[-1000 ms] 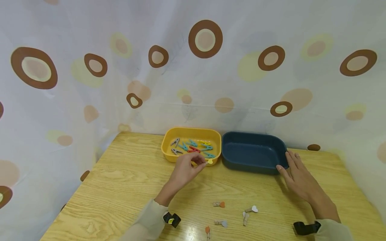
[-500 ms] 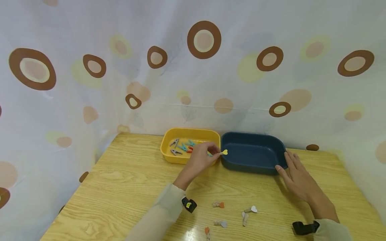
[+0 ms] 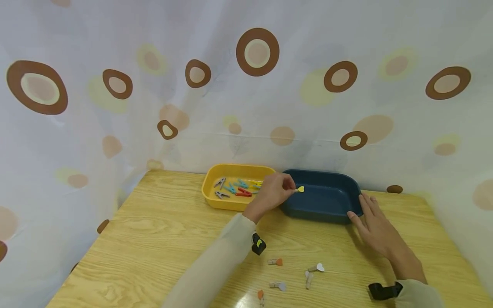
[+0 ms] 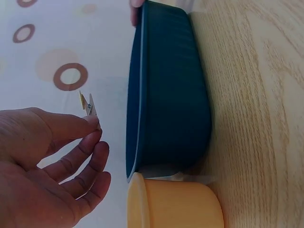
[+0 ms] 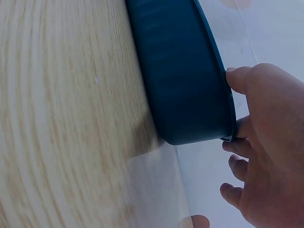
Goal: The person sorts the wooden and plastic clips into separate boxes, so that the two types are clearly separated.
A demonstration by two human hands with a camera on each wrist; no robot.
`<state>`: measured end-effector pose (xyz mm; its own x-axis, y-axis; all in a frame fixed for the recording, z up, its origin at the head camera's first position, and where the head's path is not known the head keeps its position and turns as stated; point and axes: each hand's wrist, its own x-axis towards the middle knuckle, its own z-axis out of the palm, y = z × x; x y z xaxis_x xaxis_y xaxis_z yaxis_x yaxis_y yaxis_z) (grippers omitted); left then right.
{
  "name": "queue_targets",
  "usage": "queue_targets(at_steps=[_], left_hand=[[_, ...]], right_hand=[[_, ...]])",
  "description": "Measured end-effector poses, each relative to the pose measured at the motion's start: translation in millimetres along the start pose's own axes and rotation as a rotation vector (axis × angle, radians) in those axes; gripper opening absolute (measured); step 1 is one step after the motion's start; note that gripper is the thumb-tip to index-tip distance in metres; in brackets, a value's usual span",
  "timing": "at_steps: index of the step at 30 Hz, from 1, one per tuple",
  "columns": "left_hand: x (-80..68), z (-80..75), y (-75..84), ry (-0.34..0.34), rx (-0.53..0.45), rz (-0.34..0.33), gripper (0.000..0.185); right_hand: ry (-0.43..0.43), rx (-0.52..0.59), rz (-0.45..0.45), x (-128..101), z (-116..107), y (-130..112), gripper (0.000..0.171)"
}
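Yellow heart clip (image 3: 300, 188): pinched at the fingertips of the left hand (image 3: 272, 193), long axis pointing right, held above the left end of the blue tray (image 3: 327, 212). Right hand (image 3: 372, 226): fingers extended, steadying the tray's right end.

Two trays stand side by side on the table: one yellow tray (image 3: 209, 194) and one dark blue tray (image 3: 327, 209). Five small heart-tipped wooden pegs lie loose on the table (image 3: 275, 261) (two with orange hearts, three with pale ones), and a sixth, the yellow-heart peg (image 3: 300, 189), is above the blue tray. The colored clips in the yellow tray (image 3: 242, 193) overlap too much for a firm count; at least seven show.
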<state>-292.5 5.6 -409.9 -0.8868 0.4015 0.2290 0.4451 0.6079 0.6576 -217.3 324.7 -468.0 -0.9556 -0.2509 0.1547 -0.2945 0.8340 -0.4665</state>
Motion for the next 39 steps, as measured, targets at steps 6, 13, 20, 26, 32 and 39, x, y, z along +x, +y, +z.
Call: queue_targets(at_steps=[6,13,20,26,32,39], left_hand=[[13.0,10.3,1.6,-0.039,-0.009,-0.012,0.007],[21.5,22.4,-3.5,-0.099,0.074,-0.002,0.005],[25.9,32.6,-1.1,-0.112,0.088,0.001,0.009],[32.6,47.0,0.2,-0.184,0.195,-0.046,0.015],[38.0,57.6,4.3,-0.204,0.303,-0.059,0.022],[38.5,64.0,7.0,-0.182,0.420,-0.076,0.017]], right_hand=[[-0.008,-0.001,0.013,0,-1,-3,0.078],[-0.017,-0.002,0.028,1,-1,-4,0.078],[-0.001,-0.004,0.029,0,-1,-4,0.079],[-0.015,-0.013,0.056,-1,-2,-7,0.080],[-0.008,-0.017,0.060,0,-5,-6,0.079],[-0.013,0.007,0.066,-1,-2,-5,0.080]])
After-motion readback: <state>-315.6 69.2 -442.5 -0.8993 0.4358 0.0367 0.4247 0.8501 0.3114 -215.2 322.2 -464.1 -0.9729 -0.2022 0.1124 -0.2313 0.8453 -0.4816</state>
